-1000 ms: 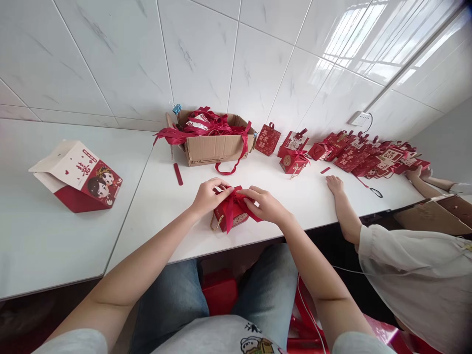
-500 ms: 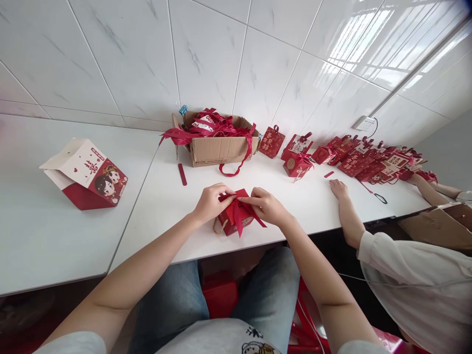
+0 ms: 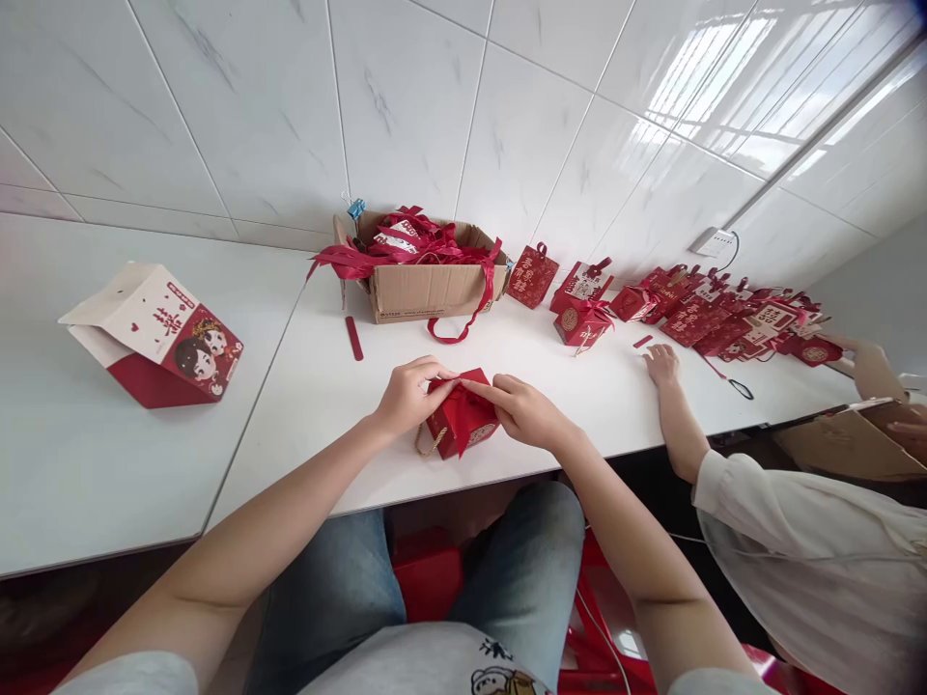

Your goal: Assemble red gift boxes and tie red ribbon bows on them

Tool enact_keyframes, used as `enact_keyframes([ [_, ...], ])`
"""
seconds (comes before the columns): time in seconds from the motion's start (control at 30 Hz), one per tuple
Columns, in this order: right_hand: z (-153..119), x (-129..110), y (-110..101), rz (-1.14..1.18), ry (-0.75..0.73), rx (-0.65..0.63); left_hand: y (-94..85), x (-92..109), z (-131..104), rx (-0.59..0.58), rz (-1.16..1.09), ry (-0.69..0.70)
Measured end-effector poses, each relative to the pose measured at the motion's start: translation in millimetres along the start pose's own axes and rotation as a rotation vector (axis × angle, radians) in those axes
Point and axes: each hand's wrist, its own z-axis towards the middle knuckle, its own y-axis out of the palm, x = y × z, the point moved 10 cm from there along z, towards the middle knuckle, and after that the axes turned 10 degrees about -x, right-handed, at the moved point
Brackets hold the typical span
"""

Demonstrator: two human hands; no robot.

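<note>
1. Red gift box sits near the front edge of the tabletop; left hand pinches its bow, right hand touches it, grip unclear.
2. Dark red strip lies farther back.
3. Cardboard carton stands near the back edge.

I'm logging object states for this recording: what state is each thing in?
Small red box: looks closed.
Red ribbon: gathered on its top, pinched by the left hand.
Cardboard box: open, filled with loose ribbons.
White-and-red carton: folded up, flap sticking out.
Blue clip: clamped on cardboard.
Red strips: lying flat.
</note>
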Motion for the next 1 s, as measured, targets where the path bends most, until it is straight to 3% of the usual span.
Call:
enact_keyframes([
  [0.27,0.7,-8.8,5.9,-0.075,-0.018,-0.054,-2.5,0.3,-1.8,0.060,0.019,-0.005],
  [0.4,-2.8,-7.8,-0.4,0.004,-0.005,0.030,-3.6,-13.9,-0.1,0.044,-0.072,-0.108],
  [0.53,-14.9,14.8,-16.8,0.227,0.132,0.322,2.8,-26.8,2.1,-0.069,-0.201,-0.241],
  [0.63,-20.0,32.3,-15.6,0.395,0.248,0.443,8.3,-24.6,6.0,-0.167,-0.217,-0.279],
  [0.83,-18.5,41.8,-11.1,0.499,0.353,0.457,21.9,-3.8,25.6,-0.358,0.003,-0.181],
  [1.0,-36.3,52.1,0.9,0.583,0.479,0.360,32.3,11.7,33.4,-0.494,0.212,-0.099],
])
